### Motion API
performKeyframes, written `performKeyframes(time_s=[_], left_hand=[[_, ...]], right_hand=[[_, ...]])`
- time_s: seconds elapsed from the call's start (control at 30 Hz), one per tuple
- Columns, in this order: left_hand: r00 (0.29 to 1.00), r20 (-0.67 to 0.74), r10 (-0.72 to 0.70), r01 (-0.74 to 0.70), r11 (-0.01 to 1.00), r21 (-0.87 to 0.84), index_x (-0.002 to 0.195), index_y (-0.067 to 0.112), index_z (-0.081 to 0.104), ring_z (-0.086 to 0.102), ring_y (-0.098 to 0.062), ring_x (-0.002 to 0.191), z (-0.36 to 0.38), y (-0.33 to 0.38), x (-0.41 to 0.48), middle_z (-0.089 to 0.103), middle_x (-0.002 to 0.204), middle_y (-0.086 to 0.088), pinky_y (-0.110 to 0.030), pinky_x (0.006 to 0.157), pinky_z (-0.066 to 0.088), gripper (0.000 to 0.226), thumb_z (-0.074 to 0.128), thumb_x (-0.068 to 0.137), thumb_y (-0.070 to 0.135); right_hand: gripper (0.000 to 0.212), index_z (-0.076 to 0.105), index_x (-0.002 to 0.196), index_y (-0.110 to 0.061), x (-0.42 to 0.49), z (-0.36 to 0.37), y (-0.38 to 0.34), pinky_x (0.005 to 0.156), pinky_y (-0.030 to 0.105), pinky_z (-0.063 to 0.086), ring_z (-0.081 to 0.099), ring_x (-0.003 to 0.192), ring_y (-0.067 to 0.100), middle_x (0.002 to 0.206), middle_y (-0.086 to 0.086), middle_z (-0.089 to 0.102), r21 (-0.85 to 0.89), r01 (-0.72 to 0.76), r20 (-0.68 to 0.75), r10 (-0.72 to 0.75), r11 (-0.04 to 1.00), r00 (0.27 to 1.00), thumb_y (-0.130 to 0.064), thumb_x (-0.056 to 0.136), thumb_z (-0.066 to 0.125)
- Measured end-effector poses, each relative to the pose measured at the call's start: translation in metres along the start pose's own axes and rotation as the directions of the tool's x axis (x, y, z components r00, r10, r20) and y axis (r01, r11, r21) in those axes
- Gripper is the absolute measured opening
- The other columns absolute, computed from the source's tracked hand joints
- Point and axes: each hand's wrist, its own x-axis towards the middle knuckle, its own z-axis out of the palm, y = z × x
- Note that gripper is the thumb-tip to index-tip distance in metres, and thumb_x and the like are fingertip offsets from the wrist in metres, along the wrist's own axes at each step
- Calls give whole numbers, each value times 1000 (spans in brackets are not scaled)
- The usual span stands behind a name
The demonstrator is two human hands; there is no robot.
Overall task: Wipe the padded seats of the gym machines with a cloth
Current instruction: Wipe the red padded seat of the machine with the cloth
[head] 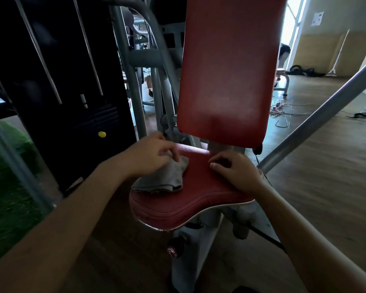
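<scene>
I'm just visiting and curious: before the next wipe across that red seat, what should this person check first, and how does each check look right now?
1. Cloth held: ok. The left hand has its grip on the bunched far end of the grey cloth.
2. Cloth on the pad: ok. It lies on the left part of the red seat.
3. Wiping path free: not ok. The right hand rests on the seat's right part, fingers loosely curled.
4. Cloth spread flat: not ok. It is crumpled.
5. Seat already clean: cannot tell. The light is dim.
</scene>
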Motion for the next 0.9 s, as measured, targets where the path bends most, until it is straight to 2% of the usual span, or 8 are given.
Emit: performKeyframes(time_s=[0.07,0.13,0.2,0.4,0.47,0.6,0.77,0.9], left_hand=[[993,-90,-75,78,997,27,92,34,61,51,-24,113,15,10,4,47,113,0,-40,102,43,11,55,98,42],[975,-166,-150,166,983,82,98,30,56,46,-24,117,30,13,6,46,118,0,-45,102,44,32,56,92,62],[962,-220,-161,188,976,107,110,28,52,45,-25,120,41,11,4,49,124,-2,-44,99,44,42,59,90,64],[996,23,-88,90,989,-120,130,32,57,59,-14,109,19,-5,-7,61,116,7,-31,93,47,52,64,87,61],[992,18,-128,129,976,-175,121,37,60,62,-12,102,21,-8,-8,64,112,8,-33,93,51,49,67,82,67],[962,-220,-159,124,978,-167,96,34,63,63,-10,76,42,-7,-6,63,79,15,-36,82,56,43,70,77,72],[969,-248,-18,6,999,-46,114,38,66,56,-8,100,37,-12,-16,56,106,18,-29,85,40,46,63,83,72],[963,-269,34,-47,998,-42,115,46,67,54,-4,114,37,-24,-35,56,127,24,-36,98,43,55,52,78,85]], right_hand=[[15,74,101,-35,0,1,-1,95,40,47,61,104,11,108,-9,69,-39,9,19,-8,999,1000,-41,89,68],[14,74,101,-37,-1,1,-2,96,41,47,60,104,10,109,-10,68,-61,13,21,-12,998,1000,-42,89,68],[14,73,101,-38,-1,0,-5,97,42,47,59,105,9,111,-11,67,-84,15,23,-13,996,1000,-42,89,68],[35,73,102,-36,-3,-2,-11,98,45,47,59,107,11,111,-10,67,-125,12,38,-7,992,999,-57,80,53],[37,73,102,-36,-3,-1,-12,98,46,47,59,108,11,110,-10,66,-128,10,33,-6,992,999,-58,80,52],[37,73,103,-35,-5,-2,-15,98,47,46,58,107,13,109,-9,65,-134,1,28,3,991,1000,-56,81,52],[36,73,103,-34,-6,-3,-17,97,39,44,57,107,10,107,-15,61,-173,11,49,-2,985,999,-54,83,51],[24,73,102,-32,-6,-4,-18,94,36,42,59,108,13,108,-10,63,-178,26,68,-14,984,998,-44,87,59]])
